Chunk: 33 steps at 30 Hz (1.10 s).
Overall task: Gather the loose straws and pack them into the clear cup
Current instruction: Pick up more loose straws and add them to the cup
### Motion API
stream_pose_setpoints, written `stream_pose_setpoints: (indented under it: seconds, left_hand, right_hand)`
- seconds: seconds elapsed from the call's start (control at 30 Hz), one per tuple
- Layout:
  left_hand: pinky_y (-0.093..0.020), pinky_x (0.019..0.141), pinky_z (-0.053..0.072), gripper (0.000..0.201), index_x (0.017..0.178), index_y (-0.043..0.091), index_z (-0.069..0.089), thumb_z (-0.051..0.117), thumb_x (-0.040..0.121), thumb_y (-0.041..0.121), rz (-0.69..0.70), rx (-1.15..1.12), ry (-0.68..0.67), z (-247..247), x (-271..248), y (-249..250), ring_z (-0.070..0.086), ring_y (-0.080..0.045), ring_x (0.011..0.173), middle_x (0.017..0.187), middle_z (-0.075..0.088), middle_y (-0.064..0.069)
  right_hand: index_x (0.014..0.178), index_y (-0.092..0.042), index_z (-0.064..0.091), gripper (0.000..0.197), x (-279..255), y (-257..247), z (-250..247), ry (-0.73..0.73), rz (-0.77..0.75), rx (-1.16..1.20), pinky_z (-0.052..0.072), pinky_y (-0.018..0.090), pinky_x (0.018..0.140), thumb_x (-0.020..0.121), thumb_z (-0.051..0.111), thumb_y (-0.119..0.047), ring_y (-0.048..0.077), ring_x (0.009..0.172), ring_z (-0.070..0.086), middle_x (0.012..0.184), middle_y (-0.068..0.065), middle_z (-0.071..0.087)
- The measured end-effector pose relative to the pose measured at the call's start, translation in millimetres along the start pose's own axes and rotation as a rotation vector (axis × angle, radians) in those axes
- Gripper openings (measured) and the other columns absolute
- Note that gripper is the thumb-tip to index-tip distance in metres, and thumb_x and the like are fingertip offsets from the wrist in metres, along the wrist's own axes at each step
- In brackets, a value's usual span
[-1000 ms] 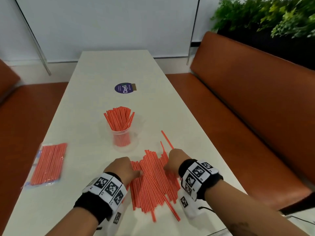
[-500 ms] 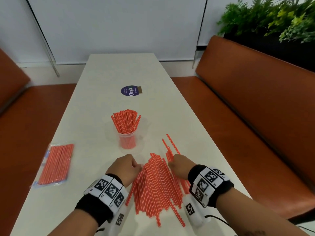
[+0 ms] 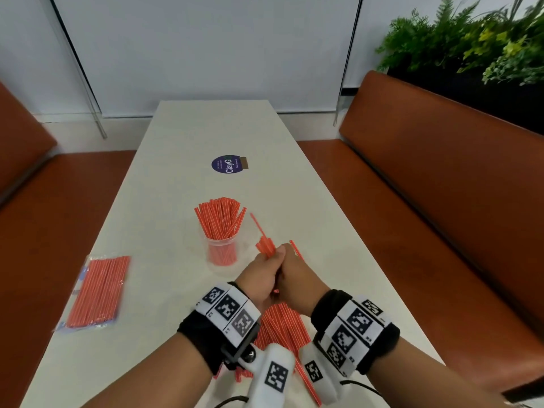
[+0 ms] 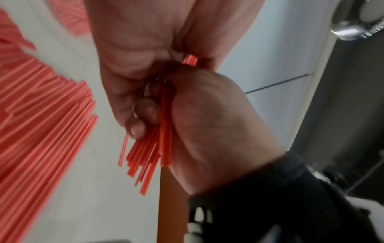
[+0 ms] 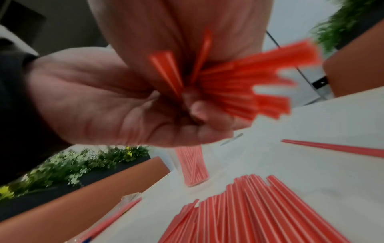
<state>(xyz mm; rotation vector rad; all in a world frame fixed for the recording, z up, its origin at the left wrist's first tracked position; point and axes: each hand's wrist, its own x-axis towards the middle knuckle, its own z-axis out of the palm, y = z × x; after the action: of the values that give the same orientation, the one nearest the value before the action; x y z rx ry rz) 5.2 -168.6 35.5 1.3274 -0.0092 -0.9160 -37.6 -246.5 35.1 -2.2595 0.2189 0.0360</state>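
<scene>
Nearest the camera, a pile of loose straws point(image 3: 282, 325) is spread flat on the white table point(image 3: 164, 178), partly hidden beneath the two banded wrists. Just above that pile, the left hand point(image 3: 260, 279) and the right hand point(image 3: 297, 276) are pressed together, and a bunch of straws point(image 3: 266, 245) is clamped between them: in the left wrist view the left fingers point(image 4: 143, 113) are curled round the bunch, and in the right wrist view the right hand's fingers are seen wrapped about it as well, with the straw ends fanning out on both sides of the grip. One straw point(image 3: 295, 249) is seen slanting beside the right hand. Beyond the hands and slightly to the left, the clear cup point(image 3: 222, 250) stands upright on the table, already filled with straws. At the left edge a sealed pack of straws point(image 3: 98, 291) lies flat. Farther up the table a round purple sticker point(image 3: 226, 164) is seen.
</scene>
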Motion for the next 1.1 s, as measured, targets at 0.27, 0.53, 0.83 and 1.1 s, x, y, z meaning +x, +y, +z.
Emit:
stream_pose_setpoints:
  seconds: [0.27,0.53,0.83,1.1]
  left_hand:
    - [-0.024,0.052,0.049,0.026,0.083,0.009,0.06,0.04,0.097,0.016,0.038,-0.26,0.187,-23,10,-4,0.063,-0.015,0.058,0.07,0.064,-0.009]
    - [-0.035,0.055,0.054,0.019,0.082,0.012,0.046,0.037,0.098,0.015,-0.022,-0.445,0.232,-44,7,-10,0.053,-0.018,0.049,0.061,0.048,-0.004]
    - [-0.027,0.044,0.049,0.019,0.082,0.013,0.047,0.037,0.098,0.016,-0.002,-0.43,0.224,-51,8,-18,0.043,-0.011,0.04,0.054,0.042,0.0]
    - [-0.019,0.038,0.04,0.025,0.078,0.014,0.046,0.04,0.097,0.028,0.096,-0.478,0.231,-52,0,-21,0.034,-0.005,0.032,0.05,0.033,0.004]
  right_hand:
    - [0.106,-0.008,0.053,0.018,6,-2,11,-0.093,-0.074,-0.097,0.032,0.014,0.056,0.09,0.046,-0.007,0.013,0.072,0.046,0.095,0.004,0.044]
    - [0.078,-0.006,0.057,0.02,37,43,-30,0.032,0.394,-0.322,0.042,0.03,0.066,0.09,0.05,-0.02,0.025,0.072,0.057,0.074,0.007,0.054]
    - [0.119,0.001,0.055,0.03,62,60,-28,-0.166,0.537,-0.673,0.044,0.033,0.099,0.096,0.043,-0.012,0.028,0.118,0.056,0.127,0.014,0.059]
    - [0.094,0.001,0.06,0.023,33,39,-27,-0.09,0.353,-0.399,0.044,0.028,0.062,0.094,0.039,-0.007,0.019,0.069,0.054,0.079,0.008,0.055]
